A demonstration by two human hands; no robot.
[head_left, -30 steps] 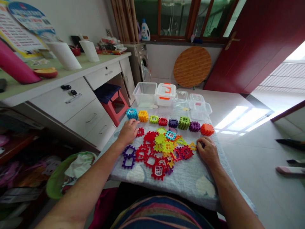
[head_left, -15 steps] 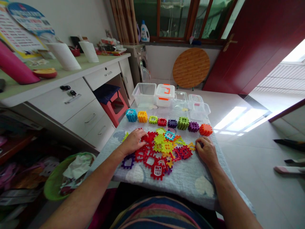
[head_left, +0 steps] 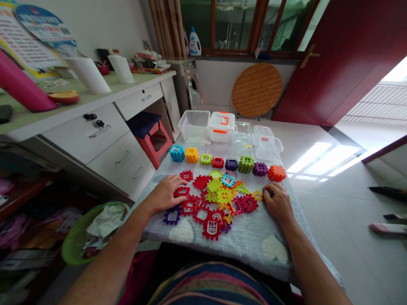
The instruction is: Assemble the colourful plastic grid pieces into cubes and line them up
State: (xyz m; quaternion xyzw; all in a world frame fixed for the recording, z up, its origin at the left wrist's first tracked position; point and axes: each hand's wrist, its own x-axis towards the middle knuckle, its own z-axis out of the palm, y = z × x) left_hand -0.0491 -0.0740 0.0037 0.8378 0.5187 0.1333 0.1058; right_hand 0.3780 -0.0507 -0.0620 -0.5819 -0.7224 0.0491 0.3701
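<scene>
Left hand (head_left: 163, 192) now: thumb and fingers pinching a red frame (head_left: 181, 192), just left of the jumbled loose pieces (head_left: 224, 195) on the cloth-covered bench (head_left: 248, 237). And on the right, my right hand (head_left: 279, 200) curls its grip round a dark piece (head_left: 270, 192), mostly hidden. Beyond, on the far side, a row of blocks (head_left: 232, 164).

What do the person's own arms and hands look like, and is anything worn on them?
The left hand and right hand are bare, without gloves. No watch or bracelet shows; rings cannot be judged at this size. The left forearm and right forearm are uncovered, with no sleeve in view. Between them shows a striped top, partly dark blue and pink.
</scene>
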